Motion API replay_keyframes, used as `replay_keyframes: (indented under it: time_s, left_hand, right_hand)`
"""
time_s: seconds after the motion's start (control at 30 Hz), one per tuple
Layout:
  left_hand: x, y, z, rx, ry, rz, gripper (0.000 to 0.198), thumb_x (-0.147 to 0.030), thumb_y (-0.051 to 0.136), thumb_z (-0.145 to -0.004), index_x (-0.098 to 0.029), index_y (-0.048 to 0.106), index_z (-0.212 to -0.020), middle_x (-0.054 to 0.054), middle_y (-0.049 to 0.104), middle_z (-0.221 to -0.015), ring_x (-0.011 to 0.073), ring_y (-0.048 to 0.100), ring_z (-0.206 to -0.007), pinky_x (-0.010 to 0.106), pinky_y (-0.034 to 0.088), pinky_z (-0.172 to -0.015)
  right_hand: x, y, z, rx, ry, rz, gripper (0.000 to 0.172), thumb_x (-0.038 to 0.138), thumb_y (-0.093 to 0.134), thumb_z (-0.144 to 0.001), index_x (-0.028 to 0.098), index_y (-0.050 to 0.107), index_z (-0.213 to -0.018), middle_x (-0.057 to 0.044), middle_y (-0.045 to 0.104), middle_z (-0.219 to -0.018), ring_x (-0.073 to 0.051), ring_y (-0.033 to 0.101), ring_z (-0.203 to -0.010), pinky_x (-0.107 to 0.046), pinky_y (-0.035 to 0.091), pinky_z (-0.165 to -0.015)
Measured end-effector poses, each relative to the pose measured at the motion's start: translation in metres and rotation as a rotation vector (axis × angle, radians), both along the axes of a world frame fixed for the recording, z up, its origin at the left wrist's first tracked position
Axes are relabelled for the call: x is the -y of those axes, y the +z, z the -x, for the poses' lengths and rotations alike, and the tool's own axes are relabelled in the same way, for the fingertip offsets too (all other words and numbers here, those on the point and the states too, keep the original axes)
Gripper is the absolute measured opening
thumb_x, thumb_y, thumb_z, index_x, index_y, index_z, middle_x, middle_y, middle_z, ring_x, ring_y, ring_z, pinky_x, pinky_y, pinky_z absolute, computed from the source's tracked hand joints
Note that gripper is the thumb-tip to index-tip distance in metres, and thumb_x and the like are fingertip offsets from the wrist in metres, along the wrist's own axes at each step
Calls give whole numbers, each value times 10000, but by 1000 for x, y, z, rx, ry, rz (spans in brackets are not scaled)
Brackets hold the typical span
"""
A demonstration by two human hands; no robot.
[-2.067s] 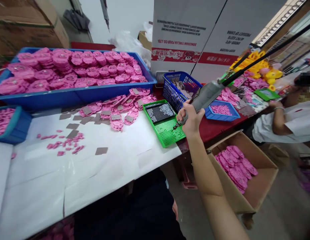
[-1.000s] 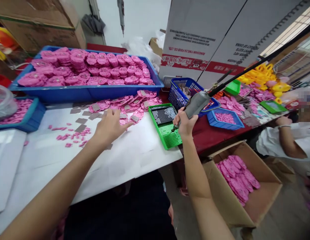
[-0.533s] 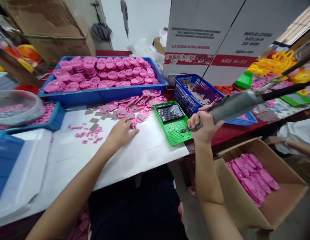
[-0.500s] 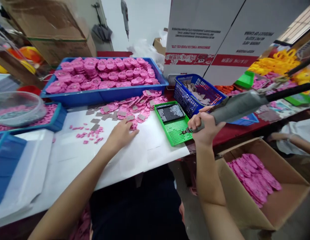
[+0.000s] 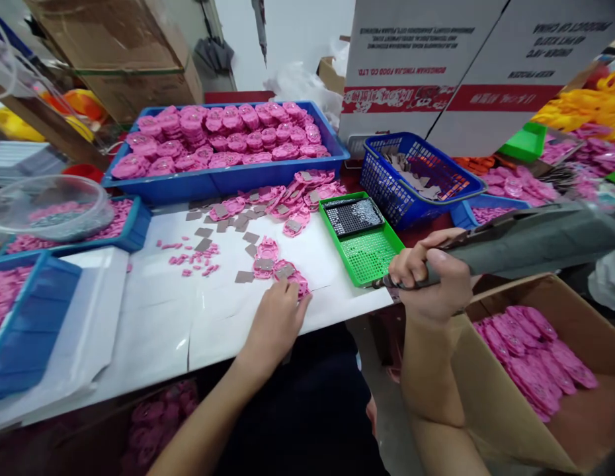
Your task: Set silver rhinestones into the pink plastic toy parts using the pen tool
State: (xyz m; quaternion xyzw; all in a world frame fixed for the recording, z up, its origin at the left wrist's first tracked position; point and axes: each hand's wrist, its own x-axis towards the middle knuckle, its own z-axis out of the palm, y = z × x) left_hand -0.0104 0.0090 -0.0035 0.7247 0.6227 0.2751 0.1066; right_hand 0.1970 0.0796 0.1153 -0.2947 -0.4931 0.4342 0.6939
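Observation:
My left hand has its fingers closed on the near edge of a pink plastic part with a grey square piece on it. A second pink part lies touching it on the white table covering. My right hand grips a grey electric screwdriver, its tip pointing left by the near corner of a green tray. Inside that tray sits a black perforated tray of small screws. Loose grey squares and small pink pieces lie left of the parts.
A blue tray of stacked pink parts stands behind a loose pile. A blue basket holds grey pieces. Blue bins stand at left; a cardboard box of pink parts is low at right. Another screwdriver hangs above.
My left hand has drawn pink parts from the pile toward me and right. My right hand has pulled the screwdriver back from over the green tray. The view has shifted a little.

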Motion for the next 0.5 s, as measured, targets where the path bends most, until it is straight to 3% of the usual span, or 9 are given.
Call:
replay_keyframes:
  time_s: [0.1, 0.17, 0.33, 0.5]
  left_hand:
    - [12, 2, -17, 76, 48, -19, 143, -311, 565, -1012, -185, 614, -1057, 126, 640, -978, 317, 651, -953, 481, 549, -848]
    - [15, 7, -13, 125, 41, -22, 202, -315, 590, -1007, -188, 608, -1164, 132, 649, -1049, 319, 650, -1026, 481, 547, -895]
    - [3, 21, 47, 56, -13, -71, 477, -393, 701, -949, -225, 569, -1376, 143, 617, -1299, 332, 590, -1216, 493, 500, -1038]
    - [-19, 17, 90, -141, -68, 10, 394, -408, 652, -978, -259, 620, -1341, 122, 591, -1451, 347, 545, -1318, 544, 452, -1092]
  right_hand:
    - [2, -1, 0, 5, 14, 13, 70, 286, 678, -746, 276, 624, -789, 111, 369, -435, -89, 321, -311, -259, 325, -337]
    - [4, -1, -2, 7, 26, 8, 74, 287, 692, -758, 273, 634, -801, 109, 379, -442, -88, 330, -314, -258, 332, -342]
    - [4, -1, -10, 9, 40, 14, 132, 323, 744, -766, 258, 633, -797, 107, 387, -444, -88, 336, -314, -259, 348, -350]
    - [2, -2, -12, -17, 57, 2, 110, 295, 726, -759, 238, 636, -789, 101, 402, -432, -87, 336, -308, -258, 342, -340]
